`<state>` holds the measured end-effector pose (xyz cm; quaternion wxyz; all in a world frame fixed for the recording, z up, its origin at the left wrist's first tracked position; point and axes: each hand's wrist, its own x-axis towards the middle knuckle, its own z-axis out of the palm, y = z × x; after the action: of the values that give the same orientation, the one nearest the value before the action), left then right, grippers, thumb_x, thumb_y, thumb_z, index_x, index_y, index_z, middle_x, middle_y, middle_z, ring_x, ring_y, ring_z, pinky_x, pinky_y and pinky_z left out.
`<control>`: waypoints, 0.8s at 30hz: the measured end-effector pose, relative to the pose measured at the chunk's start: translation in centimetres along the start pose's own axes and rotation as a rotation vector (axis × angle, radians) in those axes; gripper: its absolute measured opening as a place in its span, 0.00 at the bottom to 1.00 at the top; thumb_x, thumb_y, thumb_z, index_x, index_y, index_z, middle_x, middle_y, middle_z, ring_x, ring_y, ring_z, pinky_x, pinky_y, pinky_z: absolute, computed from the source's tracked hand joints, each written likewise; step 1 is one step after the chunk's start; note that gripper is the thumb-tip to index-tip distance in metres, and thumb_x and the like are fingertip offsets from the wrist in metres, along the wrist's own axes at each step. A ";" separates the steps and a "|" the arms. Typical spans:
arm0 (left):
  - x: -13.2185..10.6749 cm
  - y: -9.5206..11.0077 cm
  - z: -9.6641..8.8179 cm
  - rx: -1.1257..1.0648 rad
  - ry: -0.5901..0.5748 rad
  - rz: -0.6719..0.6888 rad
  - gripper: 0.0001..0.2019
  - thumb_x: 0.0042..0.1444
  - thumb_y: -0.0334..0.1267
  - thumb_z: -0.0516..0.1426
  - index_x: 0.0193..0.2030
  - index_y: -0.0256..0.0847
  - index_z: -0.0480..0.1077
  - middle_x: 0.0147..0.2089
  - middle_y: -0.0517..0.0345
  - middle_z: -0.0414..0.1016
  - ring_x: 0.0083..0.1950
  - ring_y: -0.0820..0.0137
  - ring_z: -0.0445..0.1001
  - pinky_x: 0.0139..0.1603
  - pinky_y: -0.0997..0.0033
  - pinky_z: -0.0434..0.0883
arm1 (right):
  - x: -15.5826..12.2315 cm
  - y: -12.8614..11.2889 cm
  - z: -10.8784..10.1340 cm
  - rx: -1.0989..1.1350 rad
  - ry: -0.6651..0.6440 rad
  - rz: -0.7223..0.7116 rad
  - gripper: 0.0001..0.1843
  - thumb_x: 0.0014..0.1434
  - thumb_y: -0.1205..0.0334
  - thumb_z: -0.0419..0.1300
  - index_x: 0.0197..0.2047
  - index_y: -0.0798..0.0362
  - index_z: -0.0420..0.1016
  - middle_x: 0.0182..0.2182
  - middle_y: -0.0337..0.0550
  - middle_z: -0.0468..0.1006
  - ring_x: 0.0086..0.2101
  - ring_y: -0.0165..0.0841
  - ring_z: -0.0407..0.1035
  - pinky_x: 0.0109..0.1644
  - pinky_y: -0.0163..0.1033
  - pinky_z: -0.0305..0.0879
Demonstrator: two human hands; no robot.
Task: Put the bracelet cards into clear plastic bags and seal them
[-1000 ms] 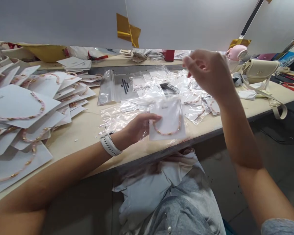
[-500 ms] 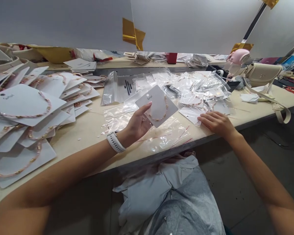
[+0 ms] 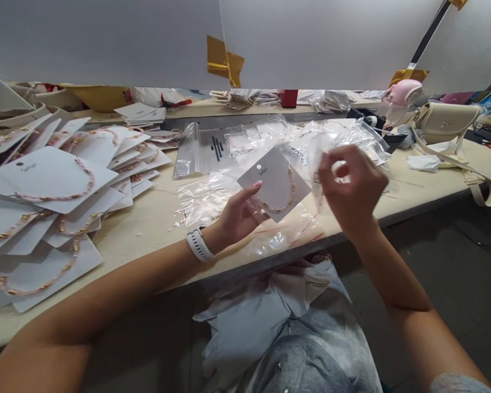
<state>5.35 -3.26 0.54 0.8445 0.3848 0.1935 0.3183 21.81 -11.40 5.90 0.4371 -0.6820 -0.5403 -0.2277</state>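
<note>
My left hand, with a white watch on its wrist, grips a white card that carries a pink beaded bracelet. It holds the card tilted above the table's front edge. My right hand is raised just to the right of the card, its fingers pinched on a clear plastic bag lifted off the pile. Several empty clear bags lie flat on the table below both hands.
A large spread of white bracelet cards covers the table's left side. A heap of bagged pieces lies at centre right. A beige handbag, a pink object and a grey partition wall stand behind. White cloth rests on my lap.
My right hand went down to the bag pile and came up pinching a clear bag. The left hand turned the card and kept hold of it.
</note>
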 end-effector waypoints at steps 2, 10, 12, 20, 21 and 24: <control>-0.3 -0.2 -0.3 -0.011 -0.035 -0.013 0.20 0.49 0.46 0.65 0.47 0.40 0.74 0.48 0.54 0.79 0.54 0.57 0.75 0.55 0.61 0.73 | 0.6 -2.0 1.7 0.058 -0.112 -0.075 0.13 0.63 0.60 0.52 0.30 0.50 0.74 0.31 0.42 0.77 0.32 0.34 0.69 0.40 0.43 0.66; 0.3 -0.1 -0.4 -0.031 0.053 0.006 0.12 0.46 0.40 0.68 0.36 0.38 0.76 0.35 0.60 0.80 0.36 0.72 0.77 0.40 0.75 0.73 | 3.5 -2.6 5.2 0.285 -0.552 -0.218 0.19 0.69 0.54 0.46 0.41 0.51 0.78 0.46 0.48 0.73 0.53 0.39 0.65 0.54 0.48 0.63; 0.4 0.2 -0.4 -0.044 0.077 -0.010 0.09 0.46 0.38 0.67 0.32 0.37 0.75 0.30 0.61 0.78 0.32 0.74 0.76 0.36 0.77 0.73 | 4.1 -0.6 4.8 0.285 -0.476 -0.132 0.18 0.68 0.51 0.48 0.42 0.51 0.75 0.42 0.48 0.73 0.49 0.38 0.67 0.50 0.45 0.65; 0.0 0.3 -0.4 -0.057 0.002 -0.052 0.17 0.47 0.43 0.64 0.44 0.40 0.75 0.43 0.53 0.81 0.51 0.56 0.77 0.52 0.62 0.76 | 4.4 3.4 3.1 0.521 -0.790 0.290 0.23 0.58 0.41 0.58 0.26 0.53 0.63 0.20 0.34 0.62 0.20 0.25 0.57 0.24 0.33 0.53; 0.0 0.2 -0.5 -0.058 -0.012 -0.046 0.18 0.48 0.44 0.64 0.45 0.40 0.75 0.45 0.53 0.81 0.52 0.55 0.76 0.54 0.60 0.75 | 4.7 3.0 2.5 0.443 -0.709 0.263 0.22 0.59 0.45 0.59 0.24 0.52 0.61 0.19 0.33 0.60 0.20 0.25 0.55 0.24 0.33 0.51; 0.0 -0.1 -0.9 -0.039 0.011 -0.043 0.17 0.50 0.47 0.64 0.44 0.41 0.75 0.47 0.52 0.80 0.54 0.55 0.76 0.57 0.59 0.74 | 5.9 1.2 0.3 0.215 -0.495 0.093 0.25 0.62 0.53 0.58 0.20 0.52 0.52 0.16 0.32 0.53 0.21 0.25 0.50 0.27 0.35 0.47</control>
<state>4.85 -2.88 -0.12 0.8574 0.3624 0.2003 0.3057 24.76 -8.01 9.98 0.3718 -0.6905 -0.6200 0.0249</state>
